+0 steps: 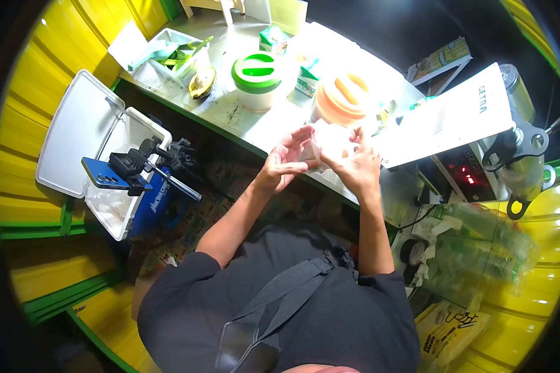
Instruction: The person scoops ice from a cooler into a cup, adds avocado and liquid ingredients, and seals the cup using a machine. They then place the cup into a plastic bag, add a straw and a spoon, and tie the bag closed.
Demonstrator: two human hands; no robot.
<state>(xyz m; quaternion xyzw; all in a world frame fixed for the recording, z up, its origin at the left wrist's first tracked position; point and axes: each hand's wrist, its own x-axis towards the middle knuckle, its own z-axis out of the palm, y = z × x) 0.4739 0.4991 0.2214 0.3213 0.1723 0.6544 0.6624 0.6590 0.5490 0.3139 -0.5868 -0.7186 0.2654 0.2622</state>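
Between my two hands is a clear, thin plastic thing [322, 146], washed out by the bright light, so its exact kind does not show. My left hand [285, 163] cups it from the left, thumb and fingers curved about its side. From the right my right hand [359, 166] grips it, with the thumb toward the middle. Both hands are above the counter's near edge. Just beyond them stands a container with an orange lid [343, 98]. To its left is another container with a green lid [256, 73].
A halved avocado [202, 82] lies near a white tub [186, 69] with green items. Small cartons [306, 81] stand behind. At right is a GETRA machine [466, 174] with a red display. An open cooler [115, 208] and a phone on a mount [106, 174] are at left.
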